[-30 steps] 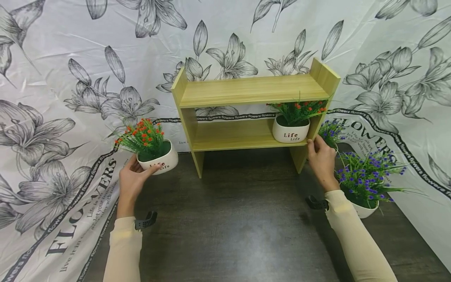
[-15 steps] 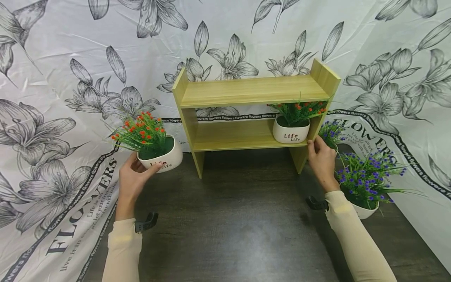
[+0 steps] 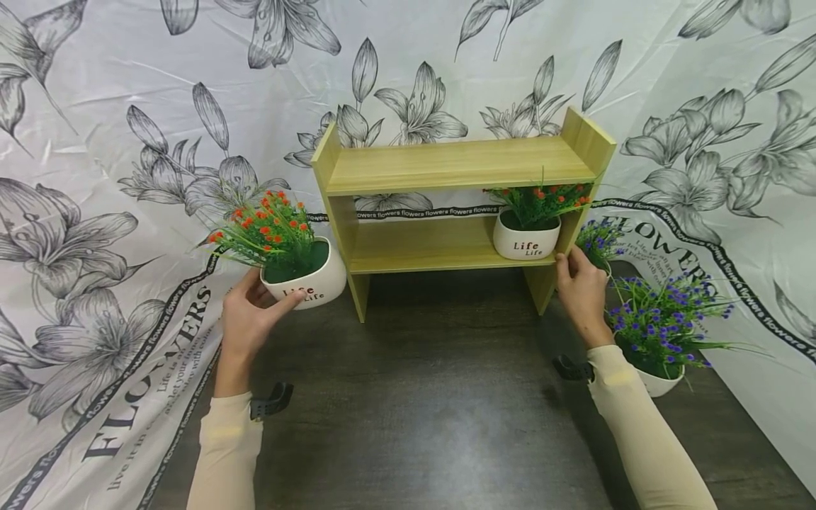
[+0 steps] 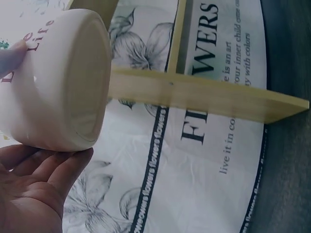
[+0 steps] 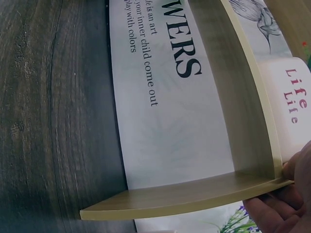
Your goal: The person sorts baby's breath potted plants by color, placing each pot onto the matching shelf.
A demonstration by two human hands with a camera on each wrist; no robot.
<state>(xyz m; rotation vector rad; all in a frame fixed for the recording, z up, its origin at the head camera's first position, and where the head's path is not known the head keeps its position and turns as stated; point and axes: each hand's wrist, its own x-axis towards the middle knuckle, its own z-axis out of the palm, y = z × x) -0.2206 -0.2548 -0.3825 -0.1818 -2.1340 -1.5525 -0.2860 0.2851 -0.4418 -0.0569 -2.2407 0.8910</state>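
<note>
My left hand holds a white pot of artificial orange flowers in the air by its sides, thumb over the "Life" lettering. The pot tilts a little, and its plain underside shows in the left wrist view. It overlaps the left side panel of a two-tier wooden shelf in the head view. My right hand grips the front edge of the shelf's right side panel, thumb on the inner side, fingers outside. A matching orange-flowered pot stands at the right end of the lower tier, close to that thumb.
Right of the shelf, a purple-flowered pot stands on the dark wood table. Another purple-flowered plant is partly hidden behind my right hand. A white floral cloth hangs behind and along both sides.
My left hand has carried the orange-flowered pot rightward and slightly up, closer to the shelf's left side. My right hand stays on the side panel.
</note>
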